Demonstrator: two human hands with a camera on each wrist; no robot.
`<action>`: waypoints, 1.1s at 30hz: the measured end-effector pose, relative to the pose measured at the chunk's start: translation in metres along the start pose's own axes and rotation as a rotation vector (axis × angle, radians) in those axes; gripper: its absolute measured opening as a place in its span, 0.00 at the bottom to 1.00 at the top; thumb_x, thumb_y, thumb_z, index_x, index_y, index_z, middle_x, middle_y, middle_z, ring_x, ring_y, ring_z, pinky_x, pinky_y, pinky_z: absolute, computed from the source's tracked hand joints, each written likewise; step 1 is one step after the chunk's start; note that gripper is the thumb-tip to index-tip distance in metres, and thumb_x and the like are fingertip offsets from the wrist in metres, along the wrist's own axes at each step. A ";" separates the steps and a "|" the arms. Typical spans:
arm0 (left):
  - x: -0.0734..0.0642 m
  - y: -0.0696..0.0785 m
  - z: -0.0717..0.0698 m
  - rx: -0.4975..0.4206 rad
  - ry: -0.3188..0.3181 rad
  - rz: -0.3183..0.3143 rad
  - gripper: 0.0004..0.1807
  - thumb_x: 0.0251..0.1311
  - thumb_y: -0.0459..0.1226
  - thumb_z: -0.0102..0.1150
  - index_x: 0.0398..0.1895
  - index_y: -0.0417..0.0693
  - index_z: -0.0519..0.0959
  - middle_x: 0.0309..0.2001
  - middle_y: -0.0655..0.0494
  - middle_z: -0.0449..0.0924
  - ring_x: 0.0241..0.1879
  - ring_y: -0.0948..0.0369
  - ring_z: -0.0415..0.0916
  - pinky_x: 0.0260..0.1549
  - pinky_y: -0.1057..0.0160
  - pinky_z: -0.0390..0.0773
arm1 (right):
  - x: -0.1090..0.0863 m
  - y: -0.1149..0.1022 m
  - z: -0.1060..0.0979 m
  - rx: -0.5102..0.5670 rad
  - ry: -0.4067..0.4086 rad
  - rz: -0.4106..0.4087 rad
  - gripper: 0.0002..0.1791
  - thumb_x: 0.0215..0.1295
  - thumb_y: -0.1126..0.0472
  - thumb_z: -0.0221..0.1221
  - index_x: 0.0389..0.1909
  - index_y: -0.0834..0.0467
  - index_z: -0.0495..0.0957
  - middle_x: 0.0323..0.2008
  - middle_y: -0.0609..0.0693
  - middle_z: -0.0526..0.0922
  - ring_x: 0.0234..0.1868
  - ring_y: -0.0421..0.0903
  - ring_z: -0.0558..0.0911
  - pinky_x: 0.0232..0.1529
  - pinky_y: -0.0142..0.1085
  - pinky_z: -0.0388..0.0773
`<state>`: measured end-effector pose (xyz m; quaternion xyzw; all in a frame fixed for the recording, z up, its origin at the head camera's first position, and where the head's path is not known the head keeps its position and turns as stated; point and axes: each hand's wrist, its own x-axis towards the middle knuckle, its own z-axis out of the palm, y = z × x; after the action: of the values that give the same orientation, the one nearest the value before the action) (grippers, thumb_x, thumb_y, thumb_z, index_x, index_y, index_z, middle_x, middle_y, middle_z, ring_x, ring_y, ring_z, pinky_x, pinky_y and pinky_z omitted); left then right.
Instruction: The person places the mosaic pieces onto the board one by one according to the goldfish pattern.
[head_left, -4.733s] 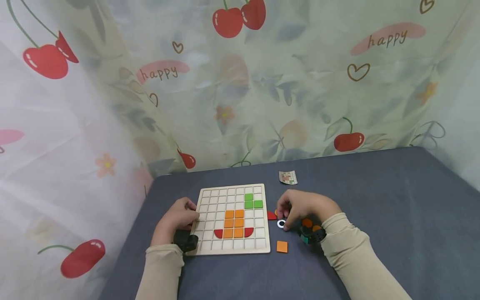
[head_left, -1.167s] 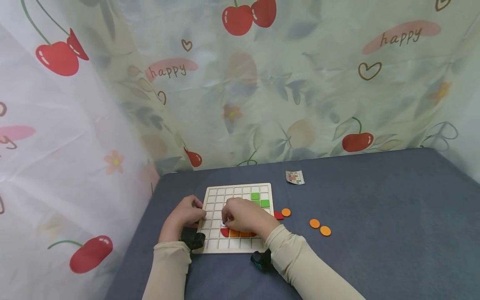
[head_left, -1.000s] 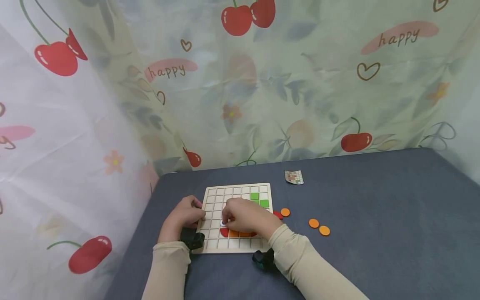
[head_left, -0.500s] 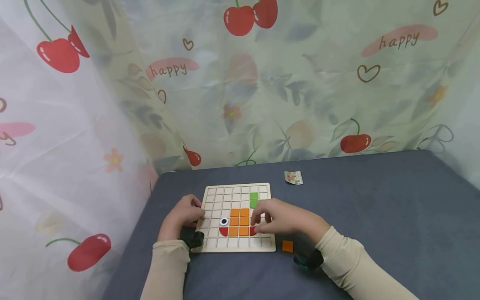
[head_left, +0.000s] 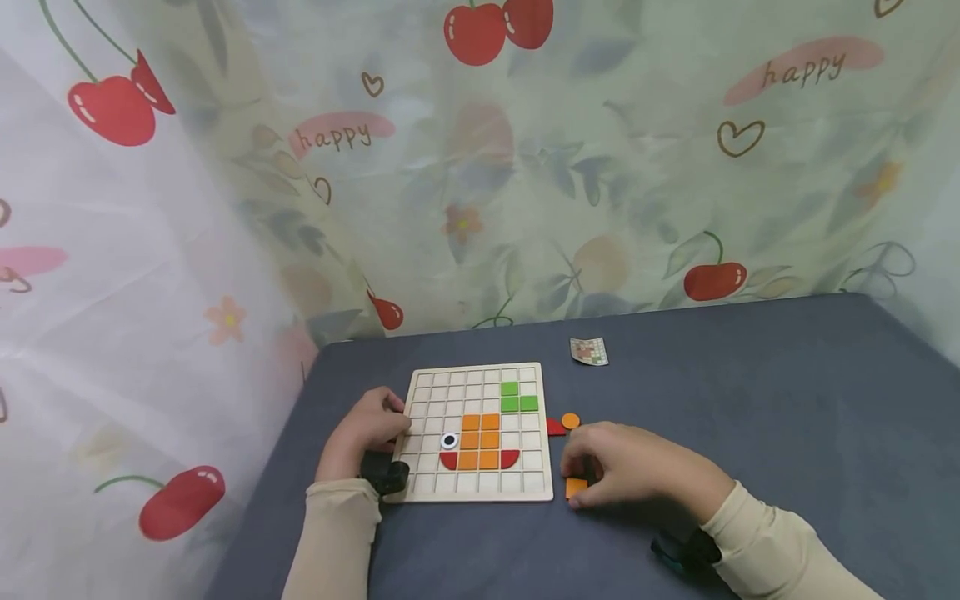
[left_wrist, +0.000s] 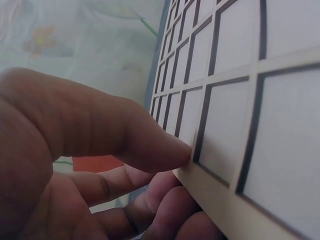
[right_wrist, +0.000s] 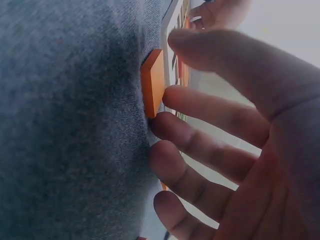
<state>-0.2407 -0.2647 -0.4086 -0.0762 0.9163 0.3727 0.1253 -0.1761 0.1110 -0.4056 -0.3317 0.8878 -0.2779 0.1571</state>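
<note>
My left hand (head_left: 371, 427) grips the left edge of a wooden grid board (head_left: 427, 492), its thumb (left_wrist: 165, 150) on the frame and fingers curled under it. On the board sit several orange square tiles (head_left: 480, 442), two red quarter-round tiles (head_left: 510, 458), a round eye piece (head_left: 449, 441) and green squares (head_left: 510, 403). Right of the board, my right hand (head_left: 630, 467) reaches low around a loose orange square tile (head_left: 576, 487). In the right wrist view that tile (right_wrist: 154, 82) lies flat on the cloth, with the thumb and spread fingers around it, not closed on it.
A red piece (head_left: 555, 427) and an orange disc (head_left: 571, 421) lie by the board's right edge. A small printed pattern card (head_left: 589, 352) rests farther back on the dark cloth (head_left: 750, 400). A patterned curtain (head_left: 570, 167) stands behind the table.
The right hand set the eye piece beside the orange tiles, let go and moved right off the board to the loose orange tile. The left hand keeps its place.
</note>
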 end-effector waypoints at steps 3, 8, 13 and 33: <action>0.001 0.000 0.001 -0.007 -0.007 0.001 0.16 0.60 0.34 0.60 0.50 0.37 0.74 0.42 0.42 0.78 0.36 0.51 0.82 0.36 0.53 0.87 | -0.002 -0.001 0.000 -0.009 -0.019 0.029 0.12 0.55 0.49 0.78 0.36 0.42 0.85 0.33 0.36 0.82 0.32 0.35 0.78 0.35 0.31 0.78; 0.002 0.000 0.001 -0.006 -0.002 -0.007 0.16 0.60 0.34 0.61 0.50 0.37 0.74 0.42 0.42 0.78 0.37 0.51 0.82 0.36 0.53 0.87 | -0.003 -0.002 -0.001 -0.014 -0.036 0.033 0.12 0.53 0.55 0.79 0.35 0.42 0.85 0.32 0.37 0.80 0.32 0.35 0.77 0.35 0.32 0.77; 0.003 0.001 0.001 -0.008 -0.002 -0.002 0.17 0.60 0.34 0.61 0.51 0.37 0.74 0.43 0.42 0.78 0.38 0.51 0.82 0.38 0.52 0.87 | -0.002 -0.002 -0.001 -0.001 -0.048 0.023 0.12 0.54 0.59 0.77 0.35 0.44 0.85 0.31 0.37 0.80 0.30 0.35 0.77 0.34 0.31 0.77; 0.002 -0.003 -0.002 -0.050 -0.015 0.000 0.17 0.58 0.31 0.60 0.51 0.35 0.76 0.40 0.43 0.79 0.34 0.51 0.82 0.35 0.53 0.87 | 0.022 -0.017 -0.003 0.009 0.003 -0.091 0.10 0.58 0.62 0.73 0.41 0.50 0.87 0.34 0.39 0.81 0.30 0.37 0.77 0.36 0.30 0.78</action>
<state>-0.2422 -0.2681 -0.4097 -0.0765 0.9057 0.3962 0.1301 -0.1847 0.0870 -0.3948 -0.3707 0.8707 -0.2890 0.1445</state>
